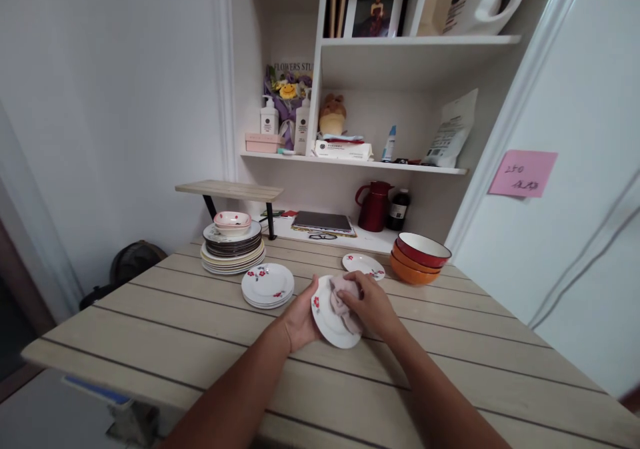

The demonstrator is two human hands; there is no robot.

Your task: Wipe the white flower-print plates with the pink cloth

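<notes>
Tilted above the table's middle is a white plate (326, 321) with red flowers. My left hand (303, 317) grips its left edge, thumb up along the rim and the other fingers hidden beneath. A pale pinkish cloth (349, 317) is pressed onto the plate's face by my right hand (369, 302), whose fingers are closed on it. Just left of my left hand sits a short stack of matching flowered plates (267, 284). Beyond my right hand, another flowered plate (363, 265) lies flat on the table.
Stacked bowls (416, 272), red over orange, stand at the right. At the left back rises a taller stack of plates (233, 259) topped by small bowls (233, 222), near a little raised shelf (230, 190). A red jug (375, 207) and dark bottle (399, 210) stand behind the slatted table (200, 329).
</notes>
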